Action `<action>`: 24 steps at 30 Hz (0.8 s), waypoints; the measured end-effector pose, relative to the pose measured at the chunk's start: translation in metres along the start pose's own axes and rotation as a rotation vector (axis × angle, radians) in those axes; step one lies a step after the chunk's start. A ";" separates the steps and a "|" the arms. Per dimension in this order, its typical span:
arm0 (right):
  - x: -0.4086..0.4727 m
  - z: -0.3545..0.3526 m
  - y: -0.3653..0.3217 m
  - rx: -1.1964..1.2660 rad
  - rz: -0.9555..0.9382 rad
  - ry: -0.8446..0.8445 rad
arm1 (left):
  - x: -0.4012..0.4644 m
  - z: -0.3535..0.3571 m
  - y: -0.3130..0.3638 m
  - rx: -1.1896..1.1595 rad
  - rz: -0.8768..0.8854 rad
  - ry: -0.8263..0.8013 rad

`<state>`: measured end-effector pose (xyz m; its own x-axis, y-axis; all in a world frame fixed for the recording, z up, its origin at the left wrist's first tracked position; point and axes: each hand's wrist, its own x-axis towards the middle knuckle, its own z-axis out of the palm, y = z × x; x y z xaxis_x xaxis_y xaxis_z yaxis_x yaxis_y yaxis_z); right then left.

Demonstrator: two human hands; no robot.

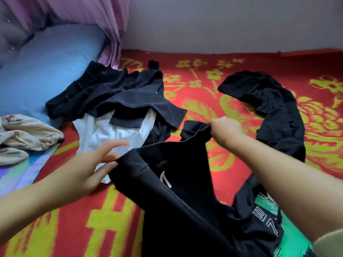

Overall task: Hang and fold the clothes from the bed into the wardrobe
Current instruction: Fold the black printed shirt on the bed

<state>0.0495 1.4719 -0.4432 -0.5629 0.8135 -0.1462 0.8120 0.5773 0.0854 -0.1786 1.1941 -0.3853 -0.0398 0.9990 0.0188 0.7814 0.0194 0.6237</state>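
Observation:
Black trousers with a ribbed waistband (176, 182) are lifted over the red and yellow bedspread (213, 86). My right hand (225, 129) grips the far end of the waistband in a closed fist. At the near end my left hand (96, 164) pinches the waistband between thumb and fingers, with the other fingers stretched out. A pile of dark clothes (118, 95) lies on a white garment (115, 132) behind my left hand. Another black garment (274, 112) is spread out at the right.
A blue pillow (46, 65) and a beige floral cloth (24, 136) lie at the left. Purple curtains (104, 21) hang at the back left beside a grey wall. A green printed garment (267, 206) shows under my right forearm.

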 end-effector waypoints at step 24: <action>-0.083 0.003 -0.066 0.965 -0.531 -0.090 | 0.089 0.000 0.087 -0.138 -0.141 -0.397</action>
<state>0.0434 1.3661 -0.4394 -0.8940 0.4479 -0.0114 0.2716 0.5215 -0.8089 -0.1145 1.2844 -0.3293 0.1235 0.9254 -0.3583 0.6937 0.1777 0.6980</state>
